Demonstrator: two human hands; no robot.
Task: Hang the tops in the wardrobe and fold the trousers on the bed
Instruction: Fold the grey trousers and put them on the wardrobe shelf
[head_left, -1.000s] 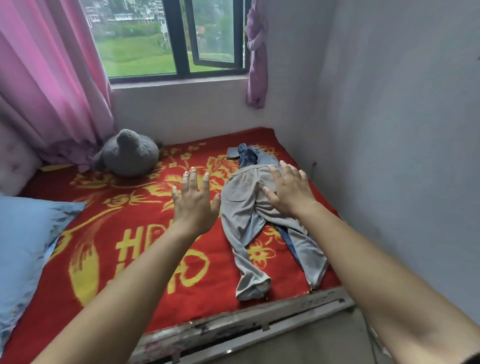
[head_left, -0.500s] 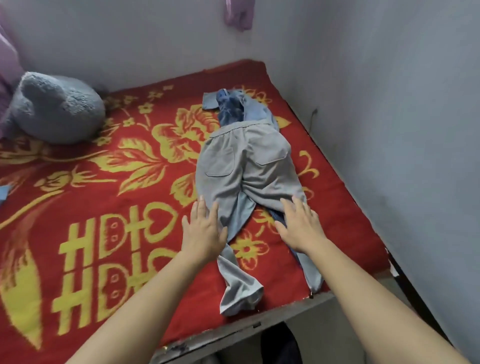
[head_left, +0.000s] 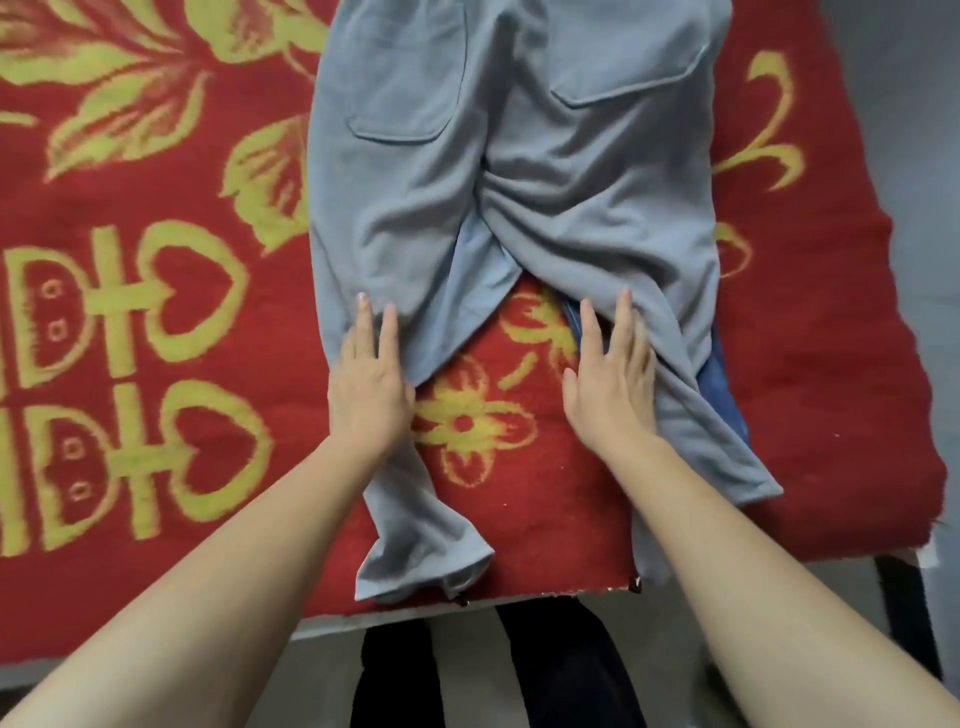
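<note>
On the near part of the bed (head_left: 332, 626), the left hand (head_left: 369, 384) lies flat on the left leg of the grey trousers (head_left: 519, 182), fingers straight and gripping nothing. The right hand (head_left: 613, 379) presses the right leg the same way, flat and open. The trousers lie seat-up on the red blanket (head_left: 156, 338), legs splayed toward the near edge, cloth bunched at the crotch. A blue denim garment (head_left: 722, 384) shows under the right leg.

Flat palms sliding over the cloth could drag the denim along or set the crotch wrinkles into the fold. The right hem, at the near edge, could slip off.

Counted: two hands, one pair of trousers with two back pockets, one denim piece, one blanket.
</note>
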